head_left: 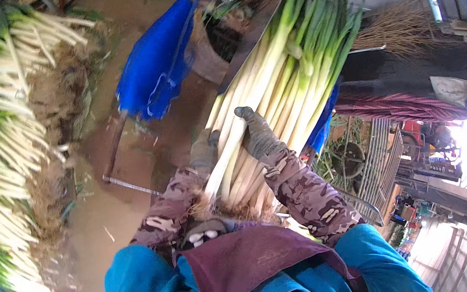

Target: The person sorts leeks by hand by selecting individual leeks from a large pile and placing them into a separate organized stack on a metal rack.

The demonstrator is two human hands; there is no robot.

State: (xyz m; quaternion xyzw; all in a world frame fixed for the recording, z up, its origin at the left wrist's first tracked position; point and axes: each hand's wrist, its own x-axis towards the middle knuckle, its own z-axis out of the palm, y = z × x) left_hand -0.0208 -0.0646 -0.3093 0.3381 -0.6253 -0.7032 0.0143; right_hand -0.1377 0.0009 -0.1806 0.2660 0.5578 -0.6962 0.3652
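A thick pile of long green onions lies in front of me, with roots toward my body and green leaves pointing away to the upper right. My right hand, in a grey glove, closes around a pale stalk on top, its thumb lying along it. At the pile's left edge, my left hand, also gloved, is curled against the same stalk's lower part; some of its fingers are hidden. Camouflage sleeves cover both forearms. Brown roots hang at the stalk's near end.
A long heap of green onions with roots lines the left side of the brown floor. Blue cloth hangs on a frame beside the pile. Twigs, a dark red rope bundle and metal racks stand right.
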